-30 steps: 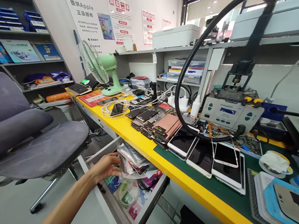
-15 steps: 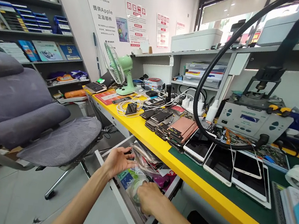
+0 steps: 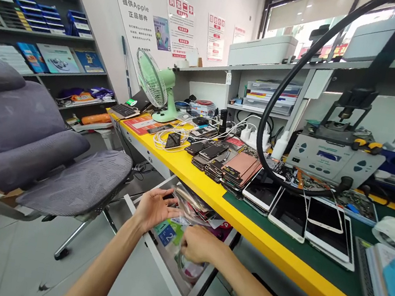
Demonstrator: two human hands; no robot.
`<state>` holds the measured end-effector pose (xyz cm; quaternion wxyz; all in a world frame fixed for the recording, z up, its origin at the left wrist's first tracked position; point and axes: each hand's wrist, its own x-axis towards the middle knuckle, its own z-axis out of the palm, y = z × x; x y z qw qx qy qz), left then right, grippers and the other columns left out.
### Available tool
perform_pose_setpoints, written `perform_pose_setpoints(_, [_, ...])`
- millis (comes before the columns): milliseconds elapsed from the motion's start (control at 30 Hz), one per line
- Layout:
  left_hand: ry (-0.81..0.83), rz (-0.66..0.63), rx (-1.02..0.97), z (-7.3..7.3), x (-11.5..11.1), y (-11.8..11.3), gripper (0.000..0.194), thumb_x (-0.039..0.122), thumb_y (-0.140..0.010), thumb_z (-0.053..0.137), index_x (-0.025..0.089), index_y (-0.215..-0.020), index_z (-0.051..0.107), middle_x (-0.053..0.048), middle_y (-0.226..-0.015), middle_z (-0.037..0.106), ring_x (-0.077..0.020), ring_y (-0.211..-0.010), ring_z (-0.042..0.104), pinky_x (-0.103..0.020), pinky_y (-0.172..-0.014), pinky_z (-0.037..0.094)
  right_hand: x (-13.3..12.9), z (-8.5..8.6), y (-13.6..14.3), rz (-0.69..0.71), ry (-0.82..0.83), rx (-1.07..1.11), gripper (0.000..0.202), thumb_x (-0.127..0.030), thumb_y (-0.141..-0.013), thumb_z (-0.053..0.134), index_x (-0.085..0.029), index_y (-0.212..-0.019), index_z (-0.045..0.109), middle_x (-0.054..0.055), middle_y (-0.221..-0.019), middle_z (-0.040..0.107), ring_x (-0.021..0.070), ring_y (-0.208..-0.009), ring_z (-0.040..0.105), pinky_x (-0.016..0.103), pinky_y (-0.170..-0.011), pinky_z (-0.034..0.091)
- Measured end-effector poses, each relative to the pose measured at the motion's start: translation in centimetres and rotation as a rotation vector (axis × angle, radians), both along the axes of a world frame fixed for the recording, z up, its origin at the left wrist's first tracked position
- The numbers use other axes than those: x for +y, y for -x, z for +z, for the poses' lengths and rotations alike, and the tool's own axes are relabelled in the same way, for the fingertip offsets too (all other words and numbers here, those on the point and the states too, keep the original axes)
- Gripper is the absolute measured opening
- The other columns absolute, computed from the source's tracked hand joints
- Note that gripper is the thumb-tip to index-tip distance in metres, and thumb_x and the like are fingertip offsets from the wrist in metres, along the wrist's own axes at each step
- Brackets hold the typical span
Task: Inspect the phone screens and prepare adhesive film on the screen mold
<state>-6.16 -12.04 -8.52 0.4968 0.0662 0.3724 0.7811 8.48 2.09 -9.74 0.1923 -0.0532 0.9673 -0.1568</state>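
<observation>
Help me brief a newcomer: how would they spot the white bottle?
On the yellow-edged desk, find the grey machine with a small display. The white bottle stands upright just left of it. Unlike the squat white plugs beside it, it is taller and narrows to a tip.

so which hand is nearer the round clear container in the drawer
Right. The right hand is right at the round container, partly covering it; the left hand is farther off, up and to the left, beside the plastic bags.
</observation>
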Motion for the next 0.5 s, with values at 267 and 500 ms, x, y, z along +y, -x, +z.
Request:
perform_pose_setpoints(267, [-0.041,-0.010,0.061,0.3,-0.1,-0.5,0.030,0.037,-0.092,0.059,0.015,-0.112,0.060,-0.007,-0.107,0.065,-0.0212,-0.091,0.065,-0.042,-0.080,0.055,-3.3,-2.5,3.9,-0.109,0.031,0.212,0.036,-0.032,-0.093,0.062,-0.018,-0.125,0.056,0.010,-0.130,0.057,0.0266,-0.111,0.060,0.048,-0.091,0.050])
perform_pose_setpoints(500, [-0.057,-0.014,0.066,0.2,-0.2,-0.6,0.031,0.037,-0.092,0.059,0.016,-0.113,0.060,-0.007,-0.109,0.065,-0.0215,-0.092,0.065,-0.043,-0.080,0.054,-3.0,-3.4,6.3,-0.046,0.010,0.161,0.034,-0.031,-0.093,0.061,-0.018,-0.125,0.056,0.009,-0.127,0.058,0.0258,-0.108,0.061,0.047,-0.089,0.052])
